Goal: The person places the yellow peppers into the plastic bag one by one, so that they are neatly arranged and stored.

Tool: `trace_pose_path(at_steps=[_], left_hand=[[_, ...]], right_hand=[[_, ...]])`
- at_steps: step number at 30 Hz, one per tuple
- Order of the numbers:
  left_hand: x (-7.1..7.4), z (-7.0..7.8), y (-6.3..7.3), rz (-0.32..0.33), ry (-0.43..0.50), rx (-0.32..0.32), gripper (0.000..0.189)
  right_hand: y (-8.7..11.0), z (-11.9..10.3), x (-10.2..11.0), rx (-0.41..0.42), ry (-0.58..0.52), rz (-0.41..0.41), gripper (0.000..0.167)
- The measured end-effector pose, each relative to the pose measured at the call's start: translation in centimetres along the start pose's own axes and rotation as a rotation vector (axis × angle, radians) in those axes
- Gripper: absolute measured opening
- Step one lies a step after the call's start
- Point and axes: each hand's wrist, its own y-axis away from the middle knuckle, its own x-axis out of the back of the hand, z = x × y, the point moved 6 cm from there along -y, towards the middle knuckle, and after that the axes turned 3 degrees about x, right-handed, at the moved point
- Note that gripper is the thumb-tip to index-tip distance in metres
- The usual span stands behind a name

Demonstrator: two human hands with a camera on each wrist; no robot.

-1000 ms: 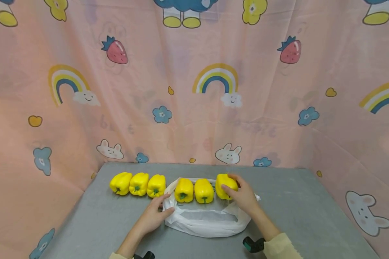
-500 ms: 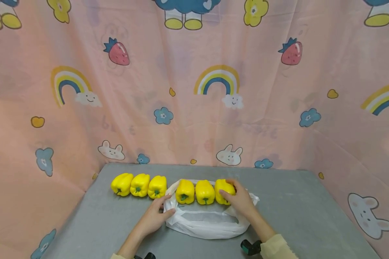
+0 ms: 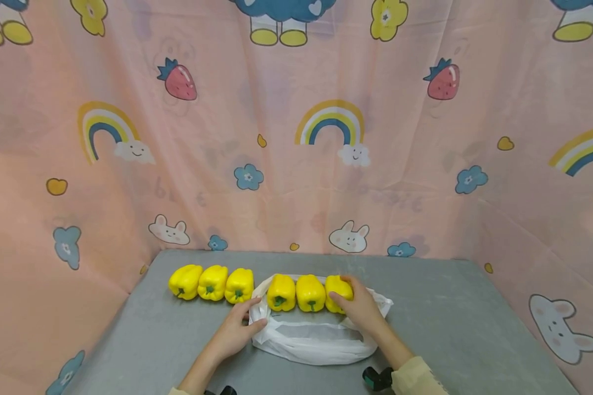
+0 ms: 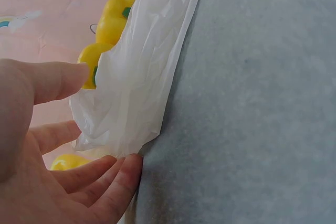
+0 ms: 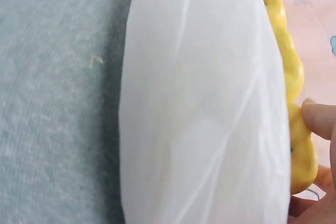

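A white plastic bag (image 3: 316, 350) lies spread on the table with its mouth open. Three yellow bell peppers (image 3: 281, 293) stand in a row at its far side, stems toward me. My right hand (image 3: 367, 314) grips the rightmost yellow bell pepper (image 3: 336, 294), thumb on its near side; the right wrist view shows the thumb against its skin, behind the bag's white wall (image 5: 205, 98). At the bag's left end is my left hand (image 3: 230, 333), fingers spread and relaxed. In the left wrist view its fingertips (image 4: 131, 163) touch the bag's lower edge, and its thumb stands apart from them.
Left of the bag, three more yellow bell peppers (image 3: 212, 283) sit side by side on the grey table (image 3: 449, 318). A pink patterned curtain (image 3: 277, 208) rises behind the table and along both sides.
My right hand has brought its bell pepper left and toward me, up beside the middle one in the bag. My left hand stays at the bag's left end.
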Motion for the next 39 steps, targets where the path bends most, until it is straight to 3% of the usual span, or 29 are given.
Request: trace_pose_path(at_steps=[11,20,27,39], left_hand=[[0.0,-0.3,-0.1,-0.003,-0.014,0.005,0.061],[0.0,-0.2,-0.2,0.004,-0.026,0.013,0.061],[-0.1,-0.2,-0.2,0.004,-0.018,0.019,0.060],[0.0,-0.2,-0.2,0.002,-0.022,0.013,0.060]], right_hand=[[0.6,-1.5,1.3,0.043,0.094,0.012,0.066],[1.7,-2.7,4.0,0.139,0.070,0.050,0.052],[2.6,-2.5,5.8,0.160,0.052,0.055,0.044],[3.9,-0.8,7.9,0.258,0.080,0.235,0.029]])
